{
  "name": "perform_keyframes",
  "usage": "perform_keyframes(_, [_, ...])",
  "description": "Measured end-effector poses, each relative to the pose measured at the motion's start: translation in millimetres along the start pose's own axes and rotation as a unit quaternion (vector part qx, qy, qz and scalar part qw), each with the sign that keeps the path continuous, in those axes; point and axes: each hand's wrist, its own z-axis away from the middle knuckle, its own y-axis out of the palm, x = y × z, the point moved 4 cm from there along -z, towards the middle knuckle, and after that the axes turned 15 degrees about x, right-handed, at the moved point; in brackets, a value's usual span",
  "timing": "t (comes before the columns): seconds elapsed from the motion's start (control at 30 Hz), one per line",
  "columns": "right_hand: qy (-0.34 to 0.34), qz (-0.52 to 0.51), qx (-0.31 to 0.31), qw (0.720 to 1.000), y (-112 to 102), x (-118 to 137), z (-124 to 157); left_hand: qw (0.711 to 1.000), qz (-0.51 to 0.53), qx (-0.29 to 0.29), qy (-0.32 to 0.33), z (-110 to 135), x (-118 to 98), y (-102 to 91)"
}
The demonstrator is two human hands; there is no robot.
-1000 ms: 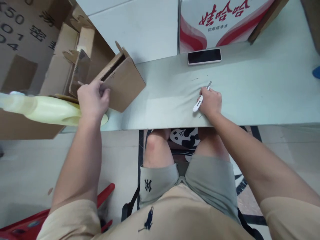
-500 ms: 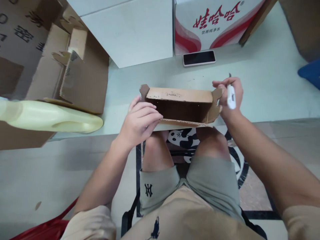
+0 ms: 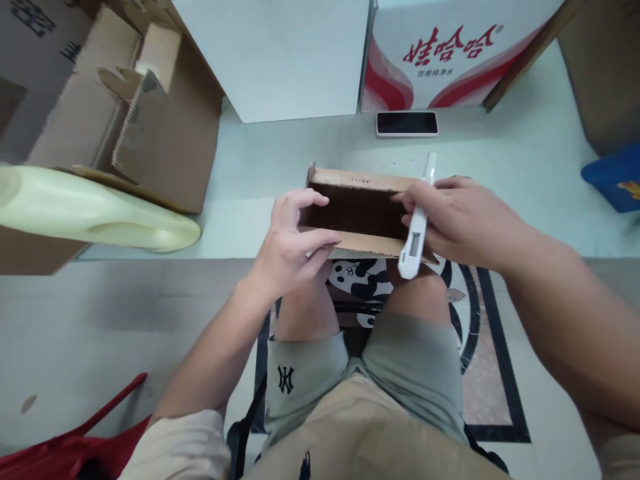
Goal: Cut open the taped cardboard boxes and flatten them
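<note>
A small open brown cardboard box (image 3: 357, 179) sits at the near edge of the pale table (image 3: 500, 167), its dark inside facing me. My left hand (image 3: 295, 237) grips the box's left end, fingers curled over its near wall. My right hand (image 3: 463, 217) is closed around a white utility knife (image 3: 417, 227) and also presses on the box's right end. The knife points away from me, its tip above the far right corner of the box.
A black phone (image 3: 407, 123) lies farther back on the table. Behind it stand a red-and-white carton (image 3: 450, 60) and a white box (image 3: 280, 53). Flattened cardboard boxes (image 3: 150, 133) and a pale yellow plastic piece (image 3: 90, 213) lie left. A blue object (image 3: 613, 177) is at right.
The left hand pulled the small box from the pile at left to the table's near edge. The right hand lifted the knife off the table and came onto the box's right end.
</note>
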Motion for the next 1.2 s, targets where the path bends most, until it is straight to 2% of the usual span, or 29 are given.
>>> perform_keyframes(0.1, [-0.04, 0.073, 0.052, 0.995, 0.9, -10.6, 2.2, 0.999, 0.038, 0.014, -0.029, 3.9, 2.8, 3.4])
perform_keyframes(0.17, [-0.023, 0.073, 0.032, 0.997, -3.2, -21.2, 4.6, 0.996, 0.066, 0.028, -0.055, 5.0, 5.2, 6.4])
perform_keyframes(0.23, [0.009, 0.034, -0.001, 0.999, -6.2, -32.1, 6.1, 0.994, 0.086, 0.039, -0.058, 4.1, 6.5, 6.9])
perform_keyframes(0.33, [0.047, -0.078, -0.072, 0.993, -9.4, -42.8, 5.2, 0.99, 0.109, 0.057, -0.063, -1.6, 11.4, 2.3])
perform_keyframes(0.4, [0.036, -0.148, -0.116, 0.982, -11.8, -41.8, -0.3, 0.983, 0.137, 0.081, -0.093, -7.4, 19.3, -1.5])
perform_keyframes(0.47, [-0.015, -0.206, -0.134, 0.969, -13.4, -34.9, -11.7, 0.971, 0.169, 0.117, -0.122, -13.8, 28.2, -3.7])
perform_keyframes(0.57, [-0.089, -0.288, -0.104, 0.948, -8.1, -25.6, -35.9, 0.962, 0.183, 0.158, -0.131, -22.7, 38.1, -4.9])
perform_keyframes(0.7, [-0.088, -0.332, -0.056, 0.938, 12.1, -27.8, -57.8, 0.968, 0.142, 0.172, -0.117, -27.8, 42.1, -3.1])
perform_keyframes(0.77, [-0.115, -0.336, -0.085, 0.931, 17.2, -28.3, -53.7, 0.971, 0.132, 0.16, -0.117, -26.8, 41.7, -1.3])
perform_keyframes(0.87, [-0.154, -0.292, -0.237, 0.914, 11.2, -30.3, -26.6, 0.975, 0.139, 0.121, -0.125, -23.6, 40.6, 2.0])
perform_keyframes(0.9, [-0.148, -0.264, -0.294, 0.907, 8.2, -32.7, -15.0, 0.977, 0.138, 0.102, -0.129, -22.4, 40.6, 3.3])
perform_keyframes(0.97, [-0.114, -0.223, -0.348, 0.903, 6.4, -40.2, 3.1, 0.981, 0.122, 0.058, -0.136, -20.1, 41.3, 6.2])
perform_keyframes(1.07, [-0.068, -0.223, -0.321, 0.918, 14.9, -54.6, 14.1, 0.987, 0.079, -0.002, -0.137, -16.3, 43.7, 13.9])
perform_keyframes(1.2, [-0.079, -0.259, -0.269, 0.924, 33.7, -62.0, 16.3, 0.991, 0.031, -0.03, -0.13, -14.0, 45.5, 26.9])
